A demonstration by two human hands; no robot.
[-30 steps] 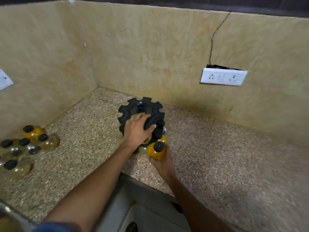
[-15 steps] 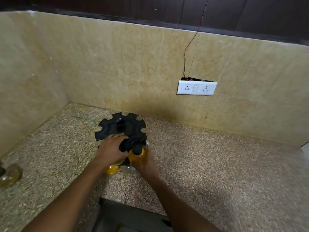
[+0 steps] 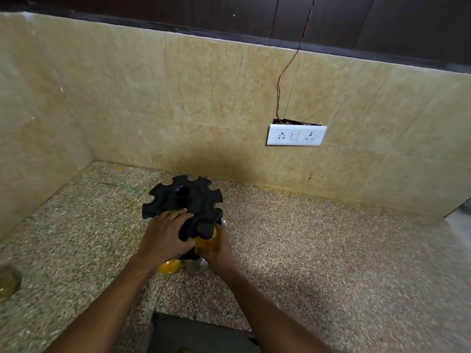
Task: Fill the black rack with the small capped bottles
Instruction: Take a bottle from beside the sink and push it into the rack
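Observation:
A round black rack [image 3: 183,197] with notched slots around its rim stands on the speckled counter near the back wall. My left hand [image 3: 163,236] lies on the rack's near edge with its fingers curled over the rim. My right hand [image 3: 216,248] grips a small yellow bottle with a black cap [image 3: 206,238] and holds it against a front notch of the rack. Under the rack's near side show a yellow bottle [image 3: 168,266] and a clear one [image 3: 196,264], partly hidden by my hands.
A loose bottle [image 3: 7,284] lies at the far left edge of the counter [image 3: 318,250]. A white socket plate [image 3: 295,135] with a thin wire sits on the tiled back wall. The counter's front edge has a dark gap [image 3: 193,332] below.
My view has swung right, so the bottles on the left counter have nearly left the frame. My right hand has brought the yellow bottle up against the rack's front notch.

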